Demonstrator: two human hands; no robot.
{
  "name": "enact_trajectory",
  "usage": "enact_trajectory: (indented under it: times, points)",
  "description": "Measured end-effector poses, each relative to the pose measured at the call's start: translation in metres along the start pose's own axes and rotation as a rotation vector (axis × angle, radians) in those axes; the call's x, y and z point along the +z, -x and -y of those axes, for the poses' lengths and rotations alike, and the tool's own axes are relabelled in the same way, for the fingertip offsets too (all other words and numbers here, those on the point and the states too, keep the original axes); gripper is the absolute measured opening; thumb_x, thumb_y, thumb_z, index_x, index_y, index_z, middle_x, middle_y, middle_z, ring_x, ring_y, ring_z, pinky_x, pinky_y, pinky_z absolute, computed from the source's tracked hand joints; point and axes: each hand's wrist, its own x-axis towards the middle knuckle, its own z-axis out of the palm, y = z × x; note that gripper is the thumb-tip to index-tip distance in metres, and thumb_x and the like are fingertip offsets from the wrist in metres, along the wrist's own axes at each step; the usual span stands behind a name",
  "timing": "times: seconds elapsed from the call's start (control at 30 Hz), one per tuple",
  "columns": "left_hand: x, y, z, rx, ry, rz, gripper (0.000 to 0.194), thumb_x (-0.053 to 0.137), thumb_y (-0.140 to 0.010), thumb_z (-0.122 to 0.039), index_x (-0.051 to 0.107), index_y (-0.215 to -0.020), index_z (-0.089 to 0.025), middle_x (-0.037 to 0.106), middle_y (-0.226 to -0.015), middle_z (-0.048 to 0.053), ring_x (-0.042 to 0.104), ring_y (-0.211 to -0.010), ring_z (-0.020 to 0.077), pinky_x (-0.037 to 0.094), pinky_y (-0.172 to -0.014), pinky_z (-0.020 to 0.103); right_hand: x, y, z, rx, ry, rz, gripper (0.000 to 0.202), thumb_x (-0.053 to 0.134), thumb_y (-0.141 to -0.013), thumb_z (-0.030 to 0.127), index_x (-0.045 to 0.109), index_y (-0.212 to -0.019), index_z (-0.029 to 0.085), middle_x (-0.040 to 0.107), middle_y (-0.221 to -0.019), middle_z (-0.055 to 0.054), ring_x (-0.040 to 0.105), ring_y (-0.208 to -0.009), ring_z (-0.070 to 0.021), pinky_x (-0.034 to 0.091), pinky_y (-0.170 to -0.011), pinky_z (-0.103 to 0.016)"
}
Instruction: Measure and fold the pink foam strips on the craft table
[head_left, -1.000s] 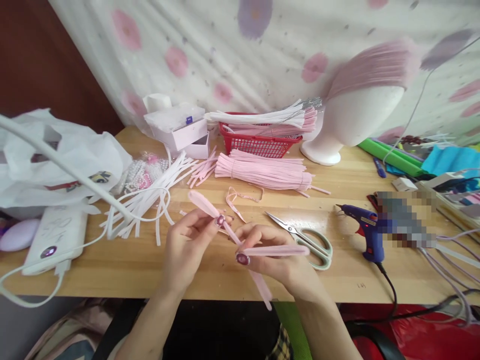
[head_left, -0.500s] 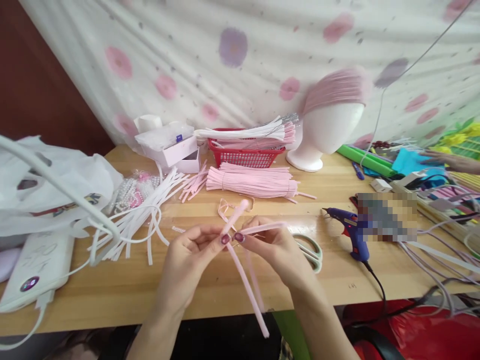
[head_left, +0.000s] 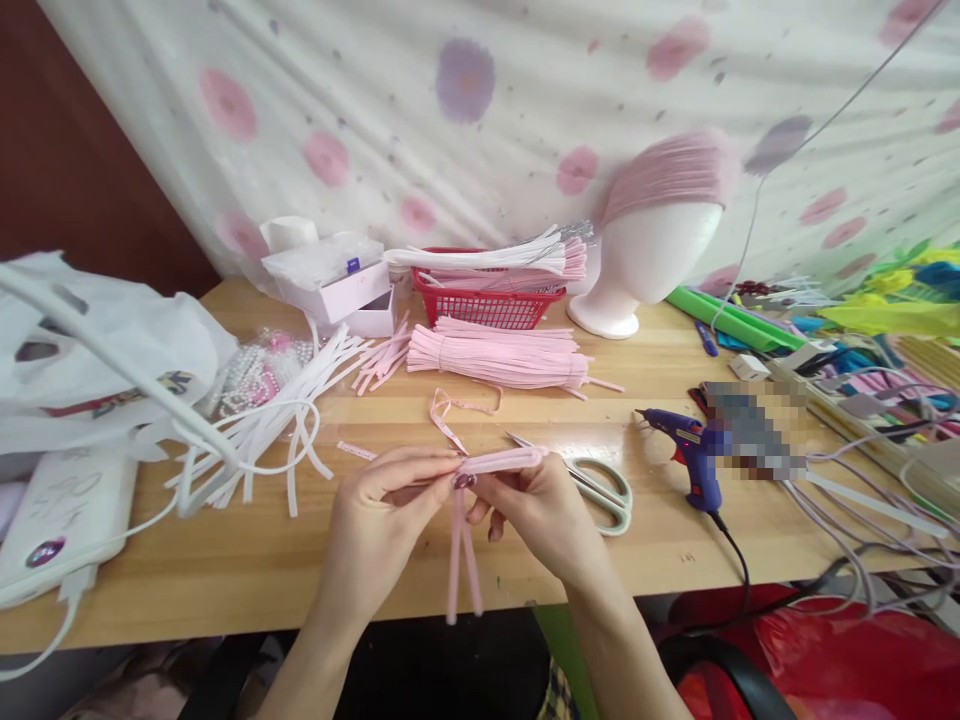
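Observation:
Pink pipe cleaners (head_left: 501, 460) are pinched between my two hands above the front of the table. My left hand (head_left: 405, 495) is closed on them with thumb and fingers pressed together. My right hand (head_left: 536, 505) grips their upper stretch, which points right. Two ends hang straight down below my fingertips. How the strands cross is hidden by my fingers. Scissors with pale green handles (head_left: 611, 497) lie just right of my right hand. Beyond my hands a pink measuring tape (head_left: 446, 425) lies loosely curled.
A bundle of pink pipe cleaners (head_left: 495, 355) lies before a red basket (head_left: 487, 308). White strips (head_left: 281, 430) spread at left. A blue glue gun (head_left: 697, 450) with its cord sits right. A white foam head (head_left: 649, 260) stands behind. A power bank (head_left: 67, 520) is far left.
The upper strand has folded from the upper left toward the right, beside the other one. The hanging ends now drop more steeply. The co-worker's hand at far right has left view.

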Motion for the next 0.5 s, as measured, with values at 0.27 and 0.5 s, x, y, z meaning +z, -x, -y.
enact_trajectory:
  times: [0.27,0.5]
  points:
    - [0.002,0.0,0.007,0.033,-0.129,-0.04,0.009,0.073,-0.079,-0.023,0.081,-0.084,-0.026,0.079,-0.089,0.004,0.073,-0.081,0.0224,0.058,-0.077,0.031,0.006,0.008,0.004,0.052,0.061,0.098,0.015,0.064,-0.083,0.024,0.075,-0.082,0.015,0.065,-0.064,0.0,0.067,-0.055,-0.0114,0.054,-0.046,-0.017]
    - [0.003,-0.005,0.014,-0.125,0.069,0.095,0.016,0.068,-0.087,-0.034,0.073,-0.09,-0.019,0.077,-0.09,0.006,0.071,-0.084,0.0198,0.055,-0.08,0.029,-0.008,0.007,0.017,0.079,0.364,0.119,0.029,0.06,-0.092,0.04,0.074,-0.084,0.017,0.067,-0.067,-0.003,0.067,-0.06,-0.0146,0.052,-0.051,-0.021]
